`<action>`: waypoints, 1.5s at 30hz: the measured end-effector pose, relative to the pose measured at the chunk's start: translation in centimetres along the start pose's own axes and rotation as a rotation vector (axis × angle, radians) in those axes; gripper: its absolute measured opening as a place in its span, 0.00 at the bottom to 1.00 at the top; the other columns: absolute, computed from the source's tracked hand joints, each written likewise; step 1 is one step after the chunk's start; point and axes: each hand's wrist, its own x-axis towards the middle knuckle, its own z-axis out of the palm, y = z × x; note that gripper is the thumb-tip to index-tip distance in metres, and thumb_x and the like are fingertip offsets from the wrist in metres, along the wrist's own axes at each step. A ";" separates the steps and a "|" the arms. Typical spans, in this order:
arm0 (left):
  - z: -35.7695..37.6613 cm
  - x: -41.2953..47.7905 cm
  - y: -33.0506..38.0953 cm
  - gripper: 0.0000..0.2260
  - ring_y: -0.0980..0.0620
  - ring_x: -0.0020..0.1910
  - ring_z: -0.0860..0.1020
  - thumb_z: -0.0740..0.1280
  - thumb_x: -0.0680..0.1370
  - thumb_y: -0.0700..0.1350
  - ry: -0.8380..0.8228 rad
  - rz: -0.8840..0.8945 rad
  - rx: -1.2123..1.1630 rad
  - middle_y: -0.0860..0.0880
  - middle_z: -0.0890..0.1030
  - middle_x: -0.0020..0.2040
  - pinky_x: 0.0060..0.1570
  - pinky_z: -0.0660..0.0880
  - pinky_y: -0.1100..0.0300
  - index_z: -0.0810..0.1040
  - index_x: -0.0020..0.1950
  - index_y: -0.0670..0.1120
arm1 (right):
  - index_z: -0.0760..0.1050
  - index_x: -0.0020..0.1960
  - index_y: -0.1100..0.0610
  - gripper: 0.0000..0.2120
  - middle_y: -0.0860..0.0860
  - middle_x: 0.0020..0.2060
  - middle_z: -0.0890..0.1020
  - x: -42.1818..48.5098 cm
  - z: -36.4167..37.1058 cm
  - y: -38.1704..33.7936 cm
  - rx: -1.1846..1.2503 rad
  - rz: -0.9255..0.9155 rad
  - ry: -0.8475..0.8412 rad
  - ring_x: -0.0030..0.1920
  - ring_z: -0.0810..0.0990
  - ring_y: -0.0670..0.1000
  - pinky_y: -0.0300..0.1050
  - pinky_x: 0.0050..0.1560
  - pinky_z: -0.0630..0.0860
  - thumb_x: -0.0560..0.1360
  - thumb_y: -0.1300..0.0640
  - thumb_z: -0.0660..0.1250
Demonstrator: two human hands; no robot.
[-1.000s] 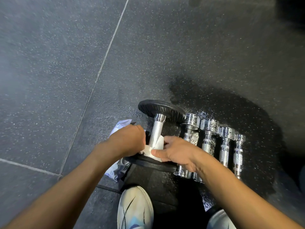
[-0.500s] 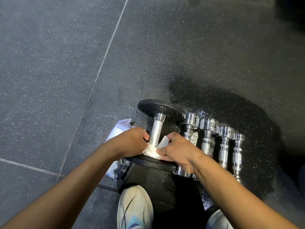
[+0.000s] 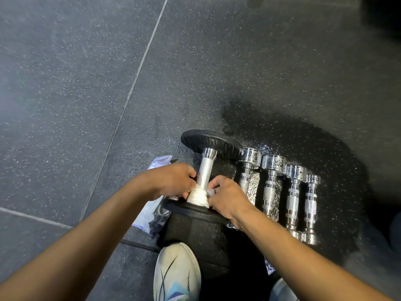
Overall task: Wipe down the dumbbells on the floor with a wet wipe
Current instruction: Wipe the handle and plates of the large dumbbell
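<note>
**Wipe wrapped at the near end of the big dumbbell's handle**

The large dumbbell lies on the floor, its long axis running away from the person: far black plate at one end, near plate just above the shoe. It looks heavy and rigid, unlikely to shift under wiping; the knurled steel handle gives good purchase, though the wet floor suggests some slickness.

The wet wipe is soft and limp, bunched around the handle where it meets the near plate. The left hand and right hand sit on either side of the handle, fingers curled in and pinching the wipe against the steel. Holding the wipe snugly around the bar seems the best grip.

Right of the large dumbbell, four chrome dumbbells lie parallel to it, close together. Left of it lies the wipe packet.
</note>
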 end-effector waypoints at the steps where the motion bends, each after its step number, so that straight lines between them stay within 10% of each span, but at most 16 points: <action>1: -0.1 0.0 0.0 0.09 0.43 0.41 0.82 0.63 0.77 0.40 0.026 0.006 0.032 0.41 0.85 0.41 0.46 0.77 0.47 0.79 0.56 0.43 | 0.75 0.44 0.50 0.13 0.51 0.41 0.83 0.0 -0.1 -0.3 -0.039 -0.008 -0.010 0.43 0.82 0.54 0.47 0.40 0.77 0.71 0.69 0.68; 5: 0.1 -0.2 0.3 0.11 0.37 0.50 0.84 0.61 0.73 0.44 0.059 0.023 0.085 0.41 0.86 0.42 0.54 0.79 0.41 0.79 0.51 0.45 | 0.77 0.45 0.54 0.14 0.49 0.38 0.80 0.4 -0.4 -0.6 -0.071 -0.018 -0.013 0.39 0.78 0.50 0.41 0.35 0.72 0.69 0.71 0.67; 10: 1.0 0.3 0.5 0.11 0.50 0.33 0.72 0.59 0.80 0.39 0.057 -0.006 -0.071 0.44 0.76 0.34 0.32 0.70 0.60 0.78 0.57 0.37 | 0.76 0.52 0.54 0.15 0.53 0.47 0.83 -0.1 -1.1 -0.3 -0.142 -0.022 -0.022 0.46 0.80 0.53 0.44 0.42 0.74 0.68 0.65 0.73; 16: 1.5 0.9 0.4 0.09 0.53 0.27 0.68 0.58 0.78 0.35 0.042 -0.021 -0.157 0.50 0.73 0.30 0.27 0.65 0.61 0.77 0.50 0.42 | 0.76 0.54 0.55 0.17 0.49 0.36 0.78 -1.1 -2.6 -0.3 0.032 -0.037 -0.033 0.34 0.74 0.48 0.42 0.33 0.70 0.68 0.66 0.75; 21: 1.1 0.1 0.8 0.15 0.56 0.24 0.67 0.55 0.77 0.30 0.049 -0.059 -0.161 0.49 0.70 0.28 0.23 0.65 0.65 0.76 0.58 0.37 | 0.80 0.46 0.55 0.15 0.55 0.44 0.85 -0.6 -1.5 0.1 0.088 0.002 0.018 0.39 0.81 0.51 0.50 0.45 0.82 0.65 0.70 0.75; 30: -0.4 -2.0 0.9 0.05 0.44 0.43 0.82 0.61 0.81 0.37 0.060 0.003 -0.243 0.39 0.84 0.43 0.56 0.78 0.47 0.73 0.52 0.46 | 0.78 0.40 0.54 0.15 0.51 0.34 0.81 0.2 -0.1 0.1 0.065 0.012 -0.006 0.35 0.79 0.51 0.48 0.37 0.76 0.62 0.72 0.71; 36: -0.3 -1.3 -0.6 0.42 0.45 0.49 0.85 0.79 0.63 0.47 0.079 0.002 -0.155 0.41 0.85 0.51 0.57 0.80 0.49 0.67 0.74 0.49 | 0.77 0.47 0.59 0.11 0.56 0.43 0.80 -1.0 -1.5 -0.5 0.409 0.096 -0.154 0.45 0.81 0.52 0.52 0.57 0.82 0.70 0.72 0.69; 40: 0.8 -0.5 0.0 0.40 0.49 0.38 0.79 0.76 0.66 0.37 0.020 -0.008 -0.242 0.45 0.82 0.41 0.41 0.75 0.57 0.66 0.75 0.48 | 0.75 0.54 0.62 0.18 0.58 0.44 0.82 -1.5 -1.9 -0.8 0.478 0.084 -0.133 0.45 0.81 0.54 0.50 0.50 0.81 0.67 0.73 0.74; 45: 0.4 0.5 0.7 0.37 0.50 0.44 0.82 0.73 0.70 0.27 0.062 0.010 -0.566 0.41 0.81 0.55 0.39 0.79 0.62 0.65 0.76 0.43 | 0.77 0.52 0.60 0.18 0.57 0.44 0.84 -0.9 -1.6 -0.6 0.655 0.068 0.025 0.53 0.84 0.60 0.57 0.62 0.80 0.67 0.74 0.76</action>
